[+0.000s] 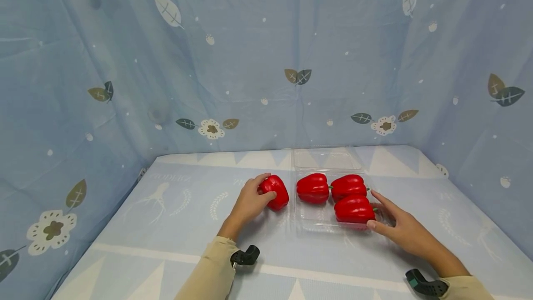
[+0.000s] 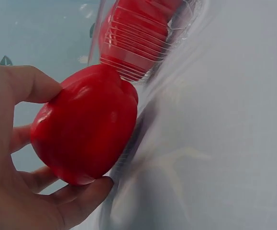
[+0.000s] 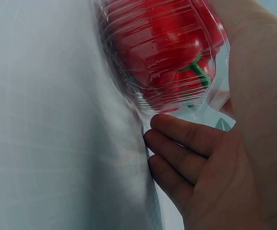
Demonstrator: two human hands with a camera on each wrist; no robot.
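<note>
My left hand (image 1: 251, 199) holds a red bell pepper (image 2: 88, 124), thumb on one side and fingers curled round the other. This pepper is just left of a clear plastic clamshell box (image 1: 310, 221), close over the table. Inside the box lie three more red bell peppers: one at the left (image 1: 312, 188), one at the back right (image 1: 349, 186) and one at the front right (image 1: 354, 209). My right hand (image 1: 405, 228) is at the box's right end, thumb by its front corner and fingers loosely extended beside the wall. Green stems show through the plastic in the right wrist view.
The box's clear lid (image 1: 329, 159) lies folded back towards the rear of the table. A pale patterned cloth (image 1: 179, 226) covers the table. Blue printed curtains (image 1: 250, 59) hang behind it and at both sides.
</note>
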